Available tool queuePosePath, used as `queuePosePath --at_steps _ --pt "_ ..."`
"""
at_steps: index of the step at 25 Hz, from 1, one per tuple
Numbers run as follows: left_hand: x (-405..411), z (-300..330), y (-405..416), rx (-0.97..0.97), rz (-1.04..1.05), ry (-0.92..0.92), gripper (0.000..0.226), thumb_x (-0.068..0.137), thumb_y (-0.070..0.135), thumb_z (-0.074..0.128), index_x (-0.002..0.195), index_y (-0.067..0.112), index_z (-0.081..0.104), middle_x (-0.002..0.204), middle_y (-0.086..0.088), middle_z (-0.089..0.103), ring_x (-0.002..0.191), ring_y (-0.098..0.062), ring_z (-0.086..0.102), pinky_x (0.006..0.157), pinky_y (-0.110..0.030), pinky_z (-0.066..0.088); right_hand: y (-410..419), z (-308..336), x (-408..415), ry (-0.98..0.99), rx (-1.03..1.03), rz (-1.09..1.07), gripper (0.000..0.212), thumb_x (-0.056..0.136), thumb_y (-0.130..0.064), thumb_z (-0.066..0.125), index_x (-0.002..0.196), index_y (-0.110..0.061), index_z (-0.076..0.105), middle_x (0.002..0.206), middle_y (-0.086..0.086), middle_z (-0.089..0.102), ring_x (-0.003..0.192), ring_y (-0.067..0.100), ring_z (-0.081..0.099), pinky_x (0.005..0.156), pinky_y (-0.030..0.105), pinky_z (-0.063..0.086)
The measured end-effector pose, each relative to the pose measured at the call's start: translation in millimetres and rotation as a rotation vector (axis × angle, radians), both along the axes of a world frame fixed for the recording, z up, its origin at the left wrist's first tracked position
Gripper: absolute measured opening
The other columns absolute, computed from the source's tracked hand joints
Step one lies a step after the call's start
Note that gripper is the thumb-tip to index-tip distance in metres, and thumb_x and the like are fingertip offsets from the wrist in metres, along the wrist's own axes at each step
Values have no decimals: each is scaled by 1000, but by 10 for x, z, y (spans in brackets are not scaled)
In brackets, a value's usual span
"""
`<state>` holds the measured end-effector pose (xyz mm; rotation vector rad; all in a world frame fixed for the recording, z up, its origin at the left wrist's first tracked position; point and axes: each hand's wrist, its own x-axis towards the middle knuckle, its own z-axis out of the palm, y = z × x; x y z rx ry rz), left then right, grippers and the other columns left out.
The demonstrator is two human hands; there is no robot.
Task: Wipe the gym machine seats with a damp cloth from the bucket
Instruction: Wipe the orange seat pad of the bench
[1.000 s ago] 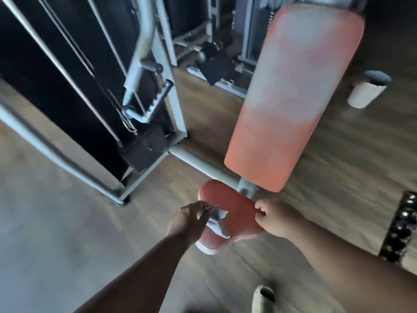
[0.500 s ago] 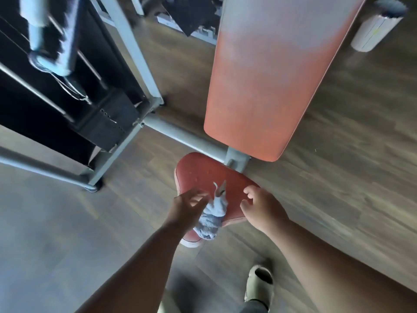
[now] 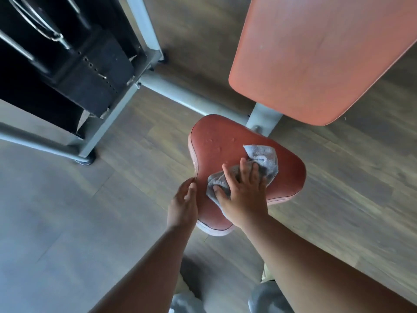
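The crumpled grey terry cloth (image 3: 259, 170) is now flat on the rounded red vinyl seat pad (image 3: 288, 168), with the right hand (image 3: 243, 195) spread over it, fingers straight, pressing down. A moment ago it dangled pinched between both hands, so wiping has begun. The left hand (image 3: 184, 205) has let go and rests open-fingered against the pad's left edge, under the long orange backrest (image 3: 316, 55).

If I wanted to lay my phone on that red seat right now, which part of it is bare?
The seat is bare along its far side, between the grey cloth and the metal post, though water drops sit there. Its right lobe, beyond the cloth, is also bare. The near half is crowded: the right hand presses the cloth, and the left hand rests at the seat's left edge.
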<state>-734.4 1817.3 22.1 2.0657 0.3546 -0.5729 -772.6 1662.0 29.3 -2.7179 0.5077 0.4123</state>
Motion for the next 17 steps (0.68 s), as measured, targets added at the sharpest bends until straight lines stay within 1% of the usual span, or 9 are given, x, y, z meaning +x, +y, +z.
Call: queuePosePath --at_steps 1,3,5,8,9,11,13,15,17 --pt "23 -26 20 -69 65 15 34 94 47 41 109 40 70 106 19 71 105 -13 65 89 -32 50 76 -43 30 -9 -8 -4 69 93 -61 36 155 -35 22 165 14 4 150 40 0 120 57 5" --pt "91 -108 67 -149 131 40 39 91 50 38 101 37 74 99 12 74 99 -16 68 90 -43 54 237 -91 -11 -88 6 53 70 94 -54 37 156 -22 25 163 19 11 150 42 6 120 56 9" --pt "140 -172 98 -178 115 56 38 92 47 41 101 30 73 97 5 75 96 -21 69 90 -48 54 376 -102 -252 -166 50 236 72 95 -52 38 155 -14 24 163 19 16 150 39 9 120 54 14" --pt "186 -235 69 -102 -8 55 35 92 42 45 112 26 69 105 6 72 102 -18 65 95 -39 50 66 -143 -517 -211 52 412 70 95 -51 44 154 -15 29 164 10 18 151 32 14 119 51 21" --pt "195 -242 52 -107 -28 76 38 91 44 43 117 28 67 109 8 70 106 -17 63 96 -36 48 -84 -160 -475 -203 22 384 69 95 -50 44 153 -15 32 163 10 20 151 32 15 119 51 21" --pt "207 -266 36 -118 -37 104 46 90 48 39 124 31 64 115 9 68 111 -17 60 97 -34 45 -238 -178 -230 -132 -69 188 67 95 -47 37 152 -13 33 163 13 19 150 33 16 120 51 16" --pt "192 -302 35 -61 -73 72 42 96 44 38 130 32 60 121 6 67 115 -20 59 94 -31 43 -127 -195 64 -62 -77 -14 69 95 -49 33 154 -13 28 164 15 14 150 36 12 121 51 9" --pt "187 -287 48 96 -215 -40 42 98 46 39 137 37 52 132 5 62 119 -22 57 91 -30 40 -26 -201 132 -57 -59 11 72 94 -51 29 154 -12 26 164 16 12 150 37 11 121 51 10" --pt "199 -241 78 210 -417 -193 56 93 54 39 146 37 40 145 8 49 123 -18 52 95 -31 40 -176 -207 -60 -88 -54 172 71 94 -50 26 153 -10 30 163 15 17 150 36 14 122 50 12"
